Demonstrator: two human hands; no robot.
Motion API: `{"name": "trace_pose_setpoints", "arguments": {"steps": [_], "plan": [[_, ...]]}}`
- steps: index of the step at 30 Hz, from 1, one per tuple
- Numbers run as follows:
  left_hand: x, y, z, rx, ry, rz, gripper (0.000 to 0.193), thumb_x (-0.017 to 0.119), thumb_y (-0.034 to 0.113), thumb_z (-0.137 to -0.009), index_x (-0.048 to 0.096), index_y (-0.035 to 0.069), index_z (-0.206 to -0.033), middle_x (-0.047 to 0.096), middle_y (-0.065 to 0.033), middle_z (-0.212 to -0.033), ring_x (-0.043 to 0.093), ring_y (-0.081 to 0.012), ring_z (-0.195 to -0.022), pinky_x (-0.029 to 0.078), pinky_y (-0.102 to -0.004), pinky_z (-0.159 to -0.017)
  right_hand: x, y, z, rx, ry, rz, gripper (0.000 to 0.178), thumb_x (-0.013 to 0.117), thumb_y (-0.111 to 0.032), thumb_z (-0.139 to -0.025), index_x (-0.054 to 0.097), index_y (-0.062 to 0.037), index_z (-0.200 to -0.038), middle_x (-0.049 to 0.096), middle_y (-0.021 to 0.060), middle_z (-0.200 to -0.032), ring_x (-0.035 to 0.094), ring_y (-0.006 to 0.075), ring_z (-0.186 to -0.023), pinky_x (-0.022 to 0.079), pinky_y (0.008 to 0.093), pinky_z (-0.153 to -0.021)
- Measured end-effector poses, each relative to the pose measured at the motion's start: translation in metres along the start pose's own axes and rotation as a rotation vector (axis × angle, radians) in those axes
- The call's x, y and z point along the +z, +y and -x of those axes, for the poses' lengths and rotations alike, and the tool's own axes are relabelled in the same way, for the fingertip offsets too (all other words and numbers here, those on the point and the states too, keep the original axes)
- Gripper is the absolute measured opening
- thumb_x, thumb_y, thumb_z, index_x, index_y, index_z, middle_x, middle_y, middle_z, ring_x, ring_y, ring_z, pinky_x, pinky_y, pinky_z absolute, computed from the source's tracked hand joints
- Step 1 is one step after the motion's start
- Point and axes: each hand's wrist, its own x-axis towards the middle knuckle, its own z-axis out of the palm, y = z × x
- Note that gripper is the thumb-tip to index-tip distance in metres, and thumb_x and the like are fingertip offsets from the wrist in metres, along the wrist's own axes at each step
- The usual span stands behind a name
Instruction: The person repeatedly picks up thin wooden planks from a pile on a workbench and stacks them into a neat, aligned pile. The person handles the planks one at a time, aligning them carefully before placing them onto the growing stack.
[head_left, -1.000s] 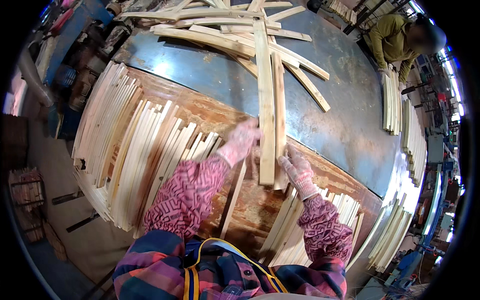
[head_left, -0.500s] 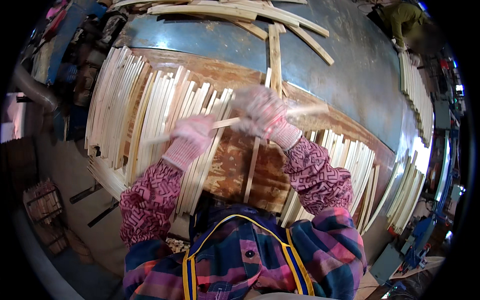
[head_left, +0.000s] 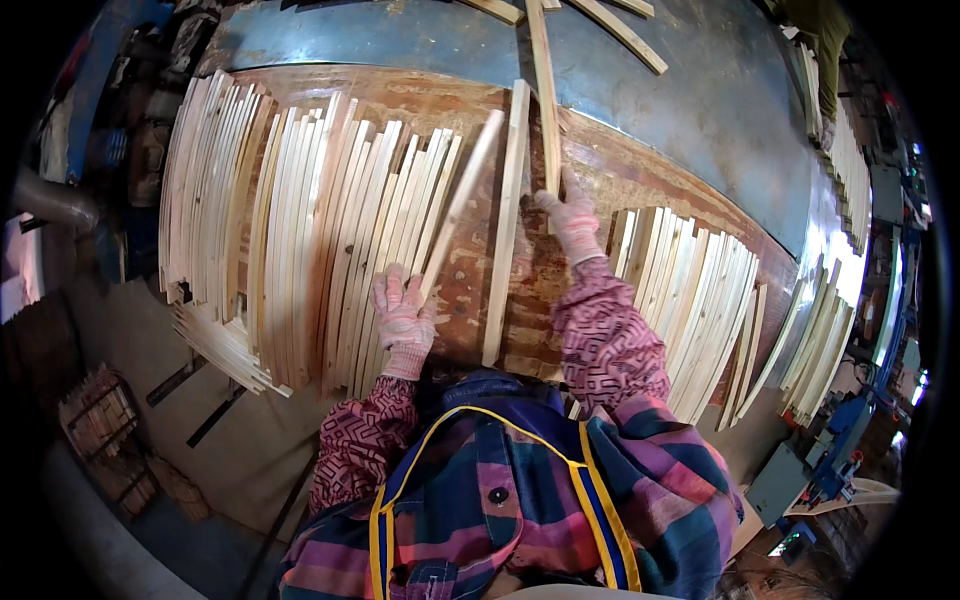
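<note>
My left hand (head_left: 404, 312), in a pinkish-white knit glove, rests with fingers stretched out on the near ends of a row of pale wooden strips (head_left: 345, 220). Beside its thumb, a slanting strip (head_left: 465, 203) lies at the row's right edge. My right hand (head_left: 574, 222), gloved alike, is closed on the near end of a long wooden strip (head_left: 543, 100) that reaches away across the table. Between the hands a separate strip (head_left: 507, 220) lies lengthwise on the worn brown board (head_left: 465, 300).
Another row of strips (head_left: 690, 300) stands right of my right forearm. Loose strips (head_left: 625, 35) lie on the blue-grey metal table (head_left: 700, 110) at the far side. At the upper right a person's green sleeve (head_left: 828, 45) shows near more stacked strips (head_left: 850, 180).
The strip that was held crosswise between both hands now lies slanted by the left row. My left hand came down onto the row; my right hand moved right to a longer strip.
</note>
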Motion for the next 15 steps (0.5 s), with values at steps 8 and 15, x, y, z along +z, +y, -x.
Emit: {"name": "trace_pose_setpoints", "arguments": {"steps": [8,15], "plan": [[0.01,0.0,0.001,-0.028,0.058,-0.171,0.075,0.07,0.021,-0.082,0.039,0.019,-0.15,0.028,-0.0181,-0.155,0.024,-0.0435,-0.142,0.021,-0.0553,-0.119,-0.057,-0.044,0.051,0.545,-0.307,-1.14,0.041,0.046,-0.029,-0.105,0.048,0.0003,-0.134,0.067,0.0169,-0.103,0.07,0.0262,-0.083,0.063,0.0361,-0.073],[-0.007,0.048,-0.023,0.385,0.22,-0.227,0.079,0.069,0.029,-0.081,0.035,0.017,-0.152,0.033,-0.0183,-0.149,0.034,-0.043,-0.132,0.032,-0.058,-0.111,-0.06,-0.018,0.066,0.448,-0.266,-1.283,0.052,0.054,-0.032,-0.101,0.045,0.0035,-0.138,0.066,0.0172,-0.108,0.068,0.0245,-0.091,0.061,0.0358,-0.077]]}}
